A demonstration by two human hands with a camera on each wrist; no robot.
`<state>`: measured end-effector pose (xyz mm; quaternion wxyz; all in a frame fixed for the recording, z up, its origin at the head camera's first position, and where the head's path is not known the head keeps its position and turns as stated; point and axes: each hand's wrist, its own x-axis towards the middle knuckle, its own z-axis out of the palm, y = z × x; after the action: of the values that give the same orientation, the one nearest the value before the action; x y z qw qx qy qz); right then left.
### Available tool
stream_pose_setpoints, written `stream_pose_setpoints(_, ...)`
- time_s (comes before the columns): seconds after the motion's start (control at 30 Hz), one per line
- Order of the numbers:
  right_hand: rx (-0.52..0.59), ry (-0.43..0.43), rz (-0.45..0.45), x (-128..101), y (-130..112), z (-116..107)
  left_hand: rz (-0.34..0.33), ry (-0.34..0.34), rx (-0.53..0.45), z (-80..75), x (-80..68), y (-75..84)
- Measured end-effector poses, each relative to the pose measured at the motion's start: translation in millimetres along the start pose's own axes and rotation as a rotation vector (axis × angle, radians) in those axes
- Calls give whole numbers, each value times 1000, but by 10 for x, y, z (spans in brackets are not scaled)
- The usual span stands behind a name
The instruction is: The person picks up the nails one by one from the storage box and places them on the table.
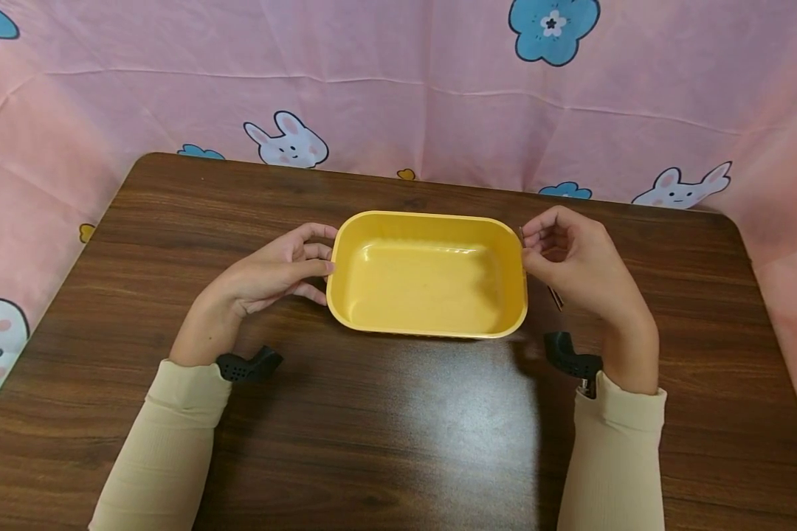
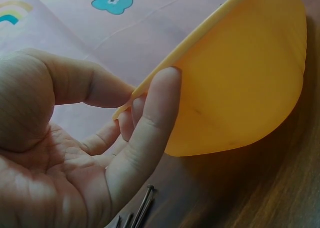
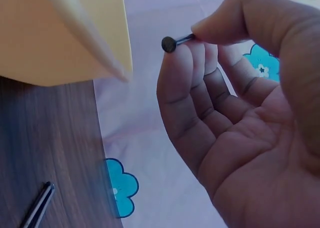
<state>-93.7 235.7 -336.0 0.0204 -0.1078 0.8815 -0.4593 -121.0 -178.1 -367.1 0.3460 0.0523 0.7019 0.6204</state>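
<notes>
A yellow rectangular tub [image 1: 432, 287] with rounded corners stands over the table, with nothing inside. My left hand [image 1: 275, 273] pinches its left rim between thumb and fingers, the thumb lying on the near side in the left wrist view. Close by the tub's right rim, my right hand [image 1: 587, 265] holds a dark nail [image 3: 169, 44] between thumb and fingertips, its round flat head sticking out. More nails [image 1: 555, 297] lie on the table beside the right hand. Nails [image 2: 146, 205] also show below the left hand in the left wrist view.
The brown wood-grain table [image 1: 385, 442] fills the lower scene. Behind it hangs a pink curtain [image 1: 372, 44] printed with rabbits and blue flowers. Black wrist mounts [image 1: 249, 365] stick out from both beige sleeves.
</notes>
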Motion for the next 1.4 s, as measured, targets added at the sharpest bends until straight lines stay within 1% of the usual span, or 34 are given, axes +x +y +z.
stream_pose_setpoints(0.2,-15,8,41,-28,66,-43,0,-5,-6,6,2,0)
stream_pose_setpoints(0.63,-21,17,55,-41,162,-79,-7,-3,-4,3,5,-3)
stream_pose_setpoints(0.87,-18,8,70,-40,178,-82,10,-5,4,2,-3,-6)
stream_pose_setpoints(1.2,-62,2,78,-47,220,-111,-9,0,-2,-6,3,-8)
stream_pose_setpoints(1.4,-45,4,90,-50,252,-110,-7,0,-5,-6,5,-12)
